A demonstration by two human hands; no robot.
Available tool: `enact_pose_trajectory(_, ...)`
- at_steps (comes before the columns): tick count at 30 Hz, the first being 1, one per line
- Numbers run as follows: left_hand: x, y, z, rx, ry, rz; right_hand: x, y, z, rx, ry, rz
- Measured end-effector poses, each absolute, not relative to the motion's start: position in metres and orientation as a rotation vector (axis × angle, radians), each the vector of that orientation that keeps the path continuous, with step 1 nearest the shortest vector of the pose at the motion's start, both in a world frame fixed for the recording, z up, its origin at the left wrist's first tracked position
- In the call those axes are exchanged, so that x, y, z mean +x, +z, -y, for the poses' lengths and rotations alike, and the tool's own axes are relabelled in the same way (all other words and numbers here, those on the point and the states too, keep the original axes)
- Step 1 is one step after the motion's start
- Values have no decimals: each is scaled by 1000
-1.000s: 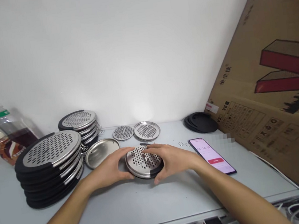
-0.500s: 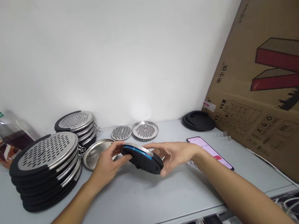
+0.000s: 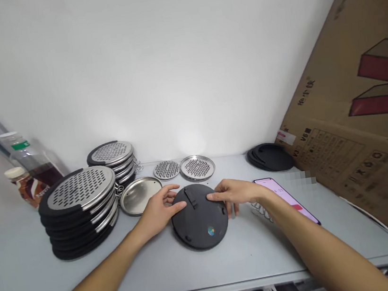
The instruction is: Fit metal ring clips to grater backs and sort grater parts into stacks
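Observation:
A round grater [image 3: 200,221] is in front of me with its black underside facing up, showing a small raised latch-like bar and a shiny round sticker. My left hand [image 3: 161,211] grips its left edge, thumb on the black face. Opposite, my right hand [image 3: 235,192] holds the upper right edge, its thumb on top and fingers bent down past the rim. The grater's metal side is hidden beneath. Just behind my left hand lies a shallow metal dish [image 3: 140,198]. Wire rings [image 3: 260,210] sit partly behind my right wrist.
Stacked graters [image 3: 78,191] stand at left, with another stack [image 3: 111,154] behind. Toward the wall are a loose grating disc [image 3: 166,169] and a rimmed one [image 3: 197,168]. Black discs [image 3: 272,156], a phone [image 3: 282,196] and a large carton [image 3: 350,134] are right; bottles [image 3: 26,160] stand far left.
The grater has gone from tilted on edge to flatter and lower, its black underside now facing up. Both hands have shifted round its rim, and the camera view has turned slightly left.

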State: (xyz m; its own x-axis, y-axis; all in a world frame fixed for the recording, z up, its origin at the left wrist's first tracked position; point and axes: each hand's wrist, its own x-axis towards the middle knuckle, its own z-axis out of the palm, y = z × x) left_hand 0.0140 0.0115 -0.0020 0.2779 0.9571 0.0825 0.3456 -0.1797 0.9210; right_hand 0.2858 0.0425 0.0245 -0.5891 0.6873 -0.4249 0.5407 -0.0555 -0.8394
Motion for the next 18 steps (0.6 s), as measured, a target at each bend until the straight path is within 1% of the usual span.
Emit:
enact_pose_trajectory(5,15,-10,-15,1708,888,-1259,286,18,-43,-1459,1729,2226)
enact_pose_trajectory(9,19,-12,-16,1715,867,-1287,291,24,-45,-1499,1697,2250)
enact_pose_trajectory(11,20,-11,-16,1738,857,-1303,303,31,-49,-1517,1564,2219)
enact_pose_trajectory(15,19,-12,-16,1761,838,-1302,339,42,-61,-1705,1139,2114)
enact_pose_trajectory(18,18,-13,-17,1767,838,-1293,364,39,-69,-1874,974,2035)
